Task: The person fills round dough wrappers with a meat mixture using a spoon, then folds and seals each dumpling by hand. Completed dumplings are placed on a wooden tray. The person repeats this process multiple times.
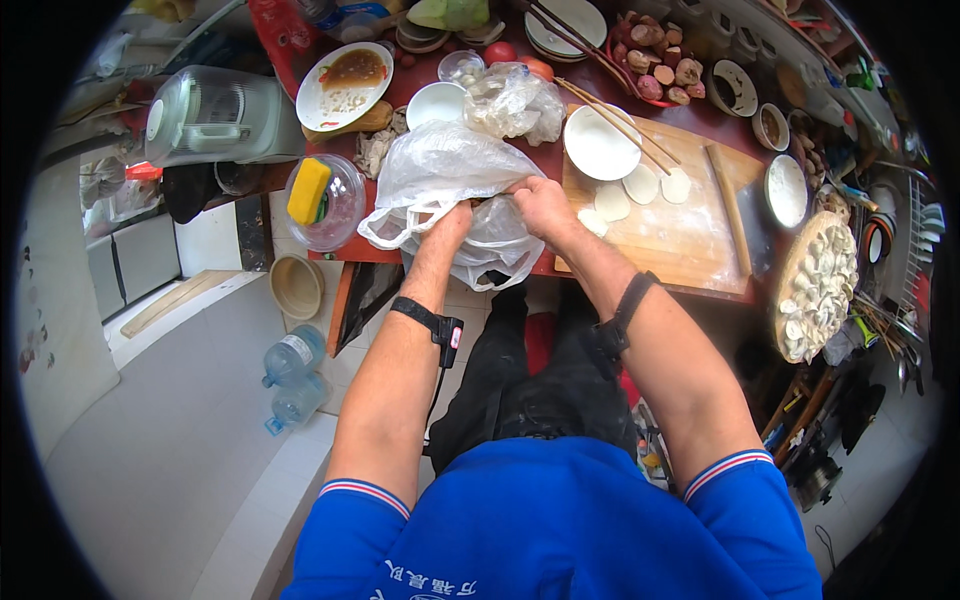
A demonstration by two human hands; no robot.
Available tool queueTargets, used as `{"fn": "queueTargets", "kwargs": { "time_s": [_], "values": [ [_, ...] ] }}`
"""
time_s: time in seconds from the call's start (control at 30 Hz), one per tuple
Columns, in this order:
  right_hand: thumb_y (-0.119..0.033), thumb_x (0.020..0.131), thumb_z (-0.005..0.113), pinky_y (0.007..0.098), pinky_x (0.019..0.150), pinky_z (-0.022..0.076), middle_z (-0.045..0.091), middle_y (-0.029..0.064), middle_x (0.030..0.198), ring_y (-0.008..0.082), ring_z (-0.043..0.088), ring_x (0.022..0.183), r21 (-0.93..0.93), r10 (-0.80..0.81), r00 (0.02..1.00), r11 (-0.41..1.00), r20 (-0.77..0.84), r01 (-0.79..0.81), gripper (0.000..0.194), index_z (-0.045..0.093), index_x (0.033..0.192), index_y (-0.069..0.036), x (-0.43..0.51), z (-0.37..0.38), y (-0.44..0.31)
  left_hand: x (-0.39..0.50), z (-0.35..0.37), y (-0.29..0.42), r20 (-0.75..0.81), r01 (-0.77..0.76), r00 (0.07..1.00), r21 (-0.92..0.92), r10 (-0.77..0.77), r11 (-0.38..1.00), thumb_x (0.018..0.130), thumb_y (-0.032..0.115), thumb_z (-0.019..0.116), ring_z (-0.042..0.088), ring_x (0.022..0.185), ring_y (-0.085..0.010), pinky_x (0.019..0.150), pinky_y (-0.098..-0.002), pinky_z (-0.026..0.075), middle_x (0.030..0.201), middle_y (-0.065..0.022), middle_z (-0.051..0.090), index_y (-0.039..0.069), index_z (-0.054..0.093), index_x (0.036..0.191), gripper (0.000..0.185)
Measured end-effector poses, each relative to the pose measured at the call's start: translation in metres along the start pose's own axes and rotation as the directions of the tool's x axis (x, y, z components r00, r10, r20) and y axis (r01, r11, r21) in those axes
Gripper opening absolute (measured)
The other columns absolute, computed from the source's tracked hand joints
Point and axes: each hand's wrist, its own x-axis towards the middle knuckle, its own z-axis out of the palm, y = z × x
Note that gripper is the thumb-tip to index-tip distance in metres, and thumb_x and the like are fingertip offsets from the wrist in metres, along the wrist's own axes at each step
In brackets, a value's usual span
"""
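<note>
A translucent white plastic bag (459,166) lies bunched at the table's front edge, its lower part hanging over the edge. My left hand (454,220) reaches into the bag's opening beside the loop handles; its fingers are hidden by the plastic. Bent fingers of my right hand (541,204) pinch the bag's rim on the other side. What the bag holds cannot be made out. To the right of it, a white bowl (600,142) with wooden chopsticks (616,120) across it rests on a floured wooden board (660,240), next to several round dough wrappers (641,184).
A rolling pin (729,210) lies on the board's right side. Further right, a round tray (816,289) carries many dumplings. Left of the bag stand a clear plastic container (341,225) topped by a yellow sponge (309,191) and a plate of sauce (345,86). Water bottles (294,360) lie on the floor.
</note>
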Motion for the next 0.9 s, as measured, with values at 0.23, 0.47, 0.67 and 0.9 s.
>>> {"fn": "queueTargets", "kwargs": {
  "time_s": [0.23, 0.47, 0.67, 0.9],
  "values": [
    [-0.015, 0.096, 0.059, 0.0403, 0.089, 0.0577, 0.079, 0.0192, 0.103, 0.0276, 0.075, 0.097, 0.009, -0.082, 0.993, 0.997, 0.08, 0.082, 0.029, 0.077, 0.113, 0.0, -0.012, -0.023, 0.006, 0.004, -0.007, -0.004, 0.085, -0.019, 0.996, -0.158, 0.032, 0.987, 0.104, 0.036, 0.057, 0.065, 0.124, -0.0451, 0.106, -0.0539, 0.051, 0.129, -0.0218, 0.074, 0.005, 0.074, 0.127, 0.042],
    [-0.01, 0.099, 0.059, 0.0326, 0.077, 0.0555, 0.075, 0.0057, 0.091, 0.0131, 0.066, 0.083, 0.154, -0.127, 0.977, 0.983, 0.17, 0.101, 0.022, 0.075, 0.111, -0.001, -0.037, -0.035, 0.006, 0.006, -0.027, 0.007, 0.212, 0.178, 0.969, -0.244, -0.126, 0.953, 0.111, 0.042, 0.051, 0.059, 0.134, -0.0371, 0.115, -0.0439, 0.044, 0.145, -0.019, 0.067, 0.002, 0.066, 0.14, 0.052],
    [-0.01, 0.107, 0.056, 0.0276, 0.076, 0.0526, 0.07, -0.0013, 0.096, 0.007, 0.061, 0.085, 0.204, -0.162, 0.964, 0.972, 0.212, 0.119, 0.019, 0.071, 0.115, -0.003, -0.054, -0.041, -0.004, -0.004, -0.058, 0.029, 0.165, 0.27, 0.958, -0.231, -0.236, 0.935, 0.11, 0.047, 0.053, 0.052, 0.145, -0.0376, 0.121, -0.0438, 0.038, 0.156, -0.021, 0.058, 0.001, 0.059, 0.15, 0.061],
    [-0.007, 0.102, 0.056, 0.0296, 0.075, 0.0542, 0.073, 0.0027, 0.093, 0.0099, 0.063, 0.082, 0.293, -0.183, 0.953, 0.95, 0.243, 0.107, 0.023, 0.072, 0.118, -0.001, -0.096, -0.059, -0.015, -0.021, -0.076, 0.03, 0.24, 0.356, 0.931, -0.44, -0.274, 0.825, 0.109, 0.05, 0.051, 0.051, 0.145, -0.0438, 0.121, -0.0451, 0.038, 0.155, -0.0283, 0.057, -0.002, 0.059, 0.147, 0.065]
  ]
}}
